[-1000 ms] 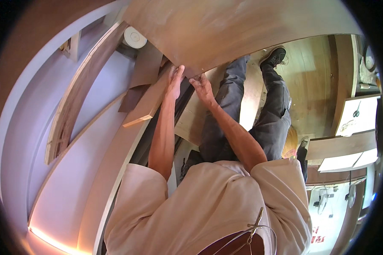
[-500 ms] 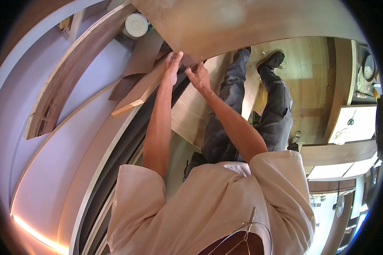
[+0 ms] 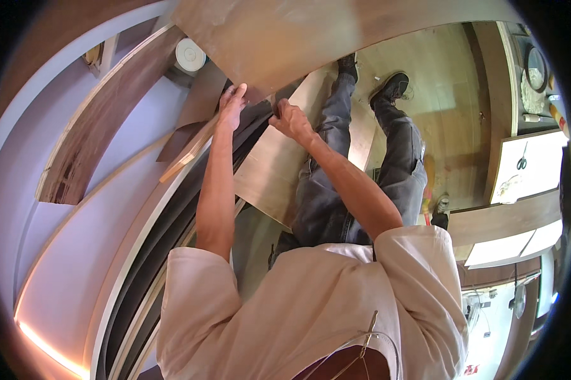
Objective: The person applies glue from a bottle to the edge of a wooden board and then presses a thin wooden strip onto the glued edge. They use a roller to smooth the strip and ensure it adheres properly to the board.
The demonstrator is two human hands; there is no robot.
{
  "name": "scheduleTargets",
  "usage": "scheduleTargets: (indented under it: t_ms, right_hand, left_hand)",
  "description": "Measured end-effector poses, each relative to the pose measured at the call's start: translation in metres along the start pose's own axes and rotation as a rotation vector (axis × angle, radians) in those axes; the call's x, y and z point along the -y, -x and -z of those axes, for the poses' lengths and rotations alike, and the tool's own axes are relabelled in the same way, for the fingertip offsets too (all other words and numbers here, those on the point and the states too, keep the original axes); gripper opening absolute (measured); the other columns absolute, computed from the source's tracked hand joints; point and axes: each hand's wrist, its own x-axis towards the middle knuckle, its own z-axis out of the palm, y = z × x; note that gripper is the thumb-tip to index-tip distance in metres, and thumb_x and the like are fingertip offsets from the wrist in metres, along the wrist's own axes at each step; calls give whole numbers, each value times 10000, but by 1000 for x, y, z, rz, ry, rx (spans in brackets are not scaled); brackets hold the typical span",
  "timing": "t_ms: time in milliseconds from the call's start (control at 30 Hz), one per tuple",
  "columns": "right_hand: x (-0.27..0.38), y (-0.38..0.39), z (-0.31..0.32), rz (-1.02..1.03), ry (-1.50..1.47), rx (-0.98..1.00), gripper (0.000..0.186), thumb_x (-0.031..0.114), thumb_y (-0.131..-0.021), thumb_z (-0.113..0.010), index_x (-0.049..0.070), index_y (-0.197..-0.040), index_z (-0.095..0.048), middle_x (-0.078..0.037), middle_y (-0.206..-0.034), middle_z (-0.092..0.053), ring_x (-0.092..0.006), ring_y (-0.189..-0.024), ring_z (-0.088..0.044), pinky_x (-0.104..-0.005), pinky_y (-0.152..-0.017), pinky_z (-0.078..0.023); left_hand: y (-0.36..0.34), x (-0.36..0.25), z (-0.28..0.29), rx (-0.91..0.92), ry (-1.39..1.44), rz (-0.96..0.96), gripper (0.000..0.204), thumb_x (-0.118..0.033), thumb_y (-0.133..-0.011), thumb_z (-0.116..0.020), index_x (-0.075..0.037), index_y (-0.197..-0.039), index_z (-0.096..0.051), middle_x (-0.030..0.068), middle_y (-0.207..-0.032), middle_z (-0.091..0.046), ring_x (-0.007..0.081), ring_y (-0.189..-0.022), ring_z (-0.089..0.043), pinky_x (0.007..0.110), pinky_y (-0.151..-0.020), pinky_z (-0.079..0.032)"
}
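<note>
A large brown panel (image 3: 260, 38) spans the top, its near corner between my hands. My left hand (image 3: 233, 107) is closed on the panel's left edge by that corner, thumb on top. A little to the right, my right hand (image 3: 293, 120) is closed, fingers curled in a pinch beside the corner. What it pinches is hidden; a dark edge shows at its fingertips. Beneath my left wrist lies a narrow wooden board (image 3: 189, 151), and dark long strips (image 3: 155, 244) run down below it.
A curved wooden piece (image 3: 108, 117) leans at the left, near a white-lidded tub (image 3: 190, 55). My legs stretch over a pale wooden sheet (image 3: 269, 174). At the right, scissors (image 3: 522, 163) lie on a white surface. A lit strip (image 3: 51, 351) glows at lower left.
The panel and both hands sit farther left in the picture, and the whole view has shifted slightly. My right hand has come down a little and sits more apart from the panel's edge.
</note>
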Motion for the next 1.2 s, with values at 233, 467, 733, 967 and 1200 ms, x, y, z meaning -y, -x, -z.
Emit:
scheduleTargets:
  t_ms: [233,467,733,967,1200]
  right_hand:
    - [-11,-4,20,54,186,140,609,460,-801,-697,-34,-1136,-576,-268,-1028,-686,-425,-995,-659,-480,-895,-528]
    - [0,-32,3,28,-453,1,728,506,-804,-759,-29,-1261,-573,-238,-1155,-669,-322,-1030,-674,-393,-875,-532]
    - [12,-32,-16,-42,-510,-49,391,330,-951,-659,-45,-1051,-603,-141,-807,-725,-216,-689,-707,-332,-676,-564]
    - [-20,-17,7,182,-241,6,437,429,-959,-579,6,-1063,-547,-202,-743,-673,-431,-814,-654,-522,-767,-499]
    - [-38,-4,23,299,15,-45,353,354,-994,-564,4,-990,-512,-142,-646,-657,-333,-689,-691,-438,-660,-525]
  left_hand:
    - [1,-7,0,82,-8,20,552,-405,-943,-673,-67,-1338,-488,90,-1255,-597,219,-1139,-582,399,-996,-447]
    - [1,-12,-1,50,-34,-5,474,-410,-975,-623,-87,-1302,-504,88,-1255,-591,214,-1130,-583,403,-1005,-444]
    - [1,-4,-2,39,30,-64,469,-376,-959,-659,-39,-1260,-532,110,-1195,-622,215,-1093,-611,379,-994,-465]
    - [-3,1,-1,-31,37,-45,421,-332,-956,-674,-36,-1234,-560,95,-1158,-641,197,-1058,-628,371,-970,-482]
    - [3,-1,-2,13,28,-54,420,-315,-946,-693,-38,-1236,-567,88,-1132,-655,191,-1037,-637,375,-960,-489]
